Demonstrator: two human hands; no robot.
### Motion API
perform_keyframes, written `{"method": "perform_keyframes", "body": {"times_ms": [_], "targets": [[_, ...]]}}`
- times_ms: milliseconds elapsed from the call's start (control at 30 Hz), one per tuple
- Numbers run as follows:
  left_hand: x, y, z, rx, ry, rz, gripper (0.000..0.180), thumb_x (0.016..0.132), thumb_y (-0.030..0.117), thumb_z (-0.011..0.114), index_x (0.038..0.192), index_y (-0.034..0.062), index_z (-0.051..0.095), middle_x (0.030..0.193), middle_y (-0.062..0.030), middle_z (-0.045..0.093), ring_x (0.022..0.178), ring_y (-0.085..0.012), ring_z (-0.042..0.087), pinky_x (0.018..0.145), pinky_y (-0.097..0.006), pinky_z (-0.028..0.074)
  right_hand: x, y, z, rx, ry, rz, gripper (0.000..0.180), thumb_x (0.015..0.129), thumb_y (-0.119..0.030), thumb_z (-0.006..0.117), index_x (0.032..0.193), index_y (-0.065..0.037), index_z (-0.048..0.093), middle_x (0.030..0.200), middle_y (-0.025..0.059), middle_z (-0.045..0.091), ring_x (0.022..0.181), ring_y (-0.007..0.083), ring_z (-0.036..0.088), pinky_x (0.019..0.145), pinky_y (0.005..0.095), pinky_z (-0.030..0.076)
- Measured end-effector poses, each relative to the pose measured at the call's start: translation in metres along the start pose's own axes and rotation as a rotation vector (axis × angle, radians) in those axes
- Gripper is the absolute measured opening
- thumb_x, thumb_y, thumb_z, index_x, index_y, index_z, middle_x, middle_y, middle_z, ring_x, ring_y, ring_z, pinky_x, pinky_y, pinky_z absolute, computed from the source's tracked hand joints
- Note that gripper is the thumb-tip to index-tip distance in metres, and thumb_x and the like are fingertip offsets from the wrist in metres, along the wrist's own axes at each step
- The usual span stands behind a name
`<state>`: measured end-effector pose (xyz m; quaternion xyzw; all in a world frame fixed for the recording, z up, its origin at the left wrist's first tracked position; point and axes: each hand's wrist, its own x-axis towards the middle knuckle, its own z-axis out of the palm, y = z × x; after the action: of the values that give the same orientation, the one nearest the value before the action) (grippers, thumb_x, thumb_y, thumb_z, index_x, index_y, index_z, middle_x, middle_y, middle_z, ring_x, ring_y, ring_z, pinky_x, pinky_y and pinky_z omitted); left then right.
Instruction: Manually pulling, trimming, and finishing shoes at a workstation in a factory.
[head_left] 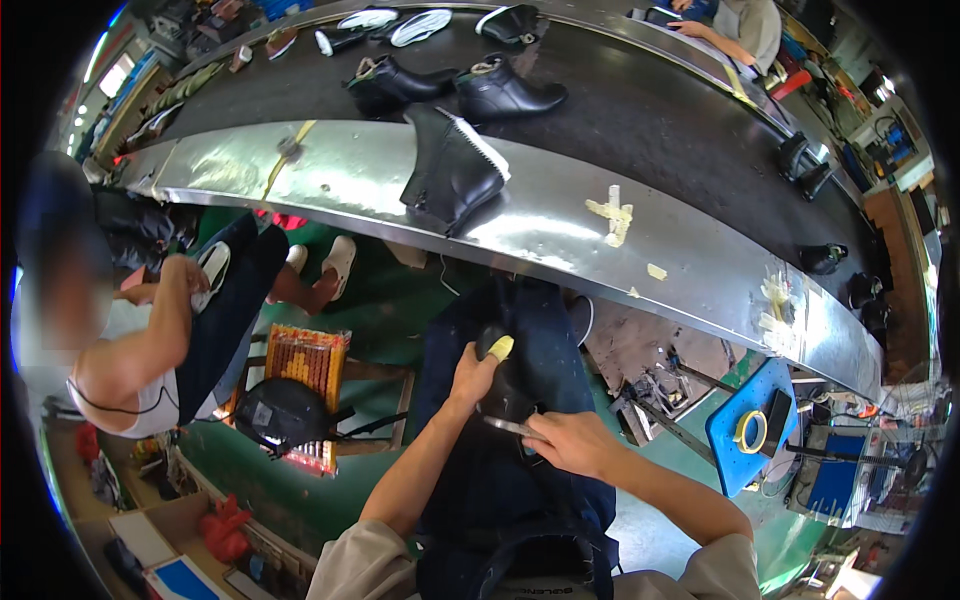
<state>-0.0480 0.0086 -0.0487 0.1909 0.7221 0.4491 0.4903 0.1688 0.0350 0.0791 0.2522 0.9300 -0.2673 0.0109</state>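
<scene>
My left hand is closed around one end of a black shoe above my lap, which a dark apron covers. A yellow cover wraps its thumb. My right hand grips a slim metal hand tool, whose exact kind is unclear. The tool's shiny end lies against the lower part of the shoe. Dark cloth behind the shoe makes its outline hard to see. Ahead of me, a black ankle boot with a pale strip along its sole edge rests tilted on the metal bench edge.
Black ankle boots and other shoes lie on the dark belt. A seated person handles a white shoe at left, near a beaded stool with a black bag. Tape lies on a blue board at right.
</scene>
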Motion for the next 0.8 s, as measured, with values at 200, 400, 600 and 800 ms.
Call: {"method": "perform_keyframes", "body": {"times_ms": [200,400,600,800], "targets": [[-0.023,0.027,0.01,0.003,-0.133,0.265,0.042,0.09,0.02,0.069,0.125,-0.0006,0.061,0.107,-0.0146,0.071,0.099,-0.0205,0.067,0.089,-0.035,0.052,-0.004,0.01,-0.043,0.494,-0.449,-0.098,0.035,0.094,-0.048,0.069,0.097,-0.013,0.068,0.074,0.0093,0.067,0.072,0.0345,0.068,0.066,0.0447,0.05],[-0.026,0.029,0.009,-0.187,-0.286,0.192,0.04,0.093,0.019,0.075,0.123,-0.0019,0.059,0.104,-0.0088,0.069,0.096,-0.0132,0.064,0.085,-0.03,0.052,-0.001,-0.005,-0.048,0.474,-0.529,-0.15,0.03,0.094,-0.039,0.073,0.098,-0.01,0.066,0.075,0.0101,0.069,0.069,0.0351,0.067,0.062,0.0441,0.049],[-0.016,0.024,-0.008,-0.187,-0.123,-0.125,0.084,0.097,0.026,0.068,0.159,-0.0081,0.024,0.141,-0.0231,0.058,0.113,-0.0262,0.068,0.09,-0.036,0.058,0.004,-0.014,-0.046,0.324,-0.36,-0.034,0.029,0.097,-0.036,0.067,0.117,-0.015,0.063,0.093,0.0142,0.072,0.086,0.0385,0.069,0.072,0.0489,0.053],[0.001,0.006,-0.007,0.07,0.071,-0.158,0.088,0.096,0.035,0.064,0.16,-0.0088,0.023,0.146,-0.0248,0.054,0.125,-0.0288,0.061,0.104,-0.036,0.051,-0.023,-0.019,-0.078,0.704,-0.219,0.576,0.029,0.105,-0.022,0.056,0.129,-0.005,0.058,0.094,0.0136,0.073,0.082,0.029,0.072,0.074,0.04,0.055]]}}
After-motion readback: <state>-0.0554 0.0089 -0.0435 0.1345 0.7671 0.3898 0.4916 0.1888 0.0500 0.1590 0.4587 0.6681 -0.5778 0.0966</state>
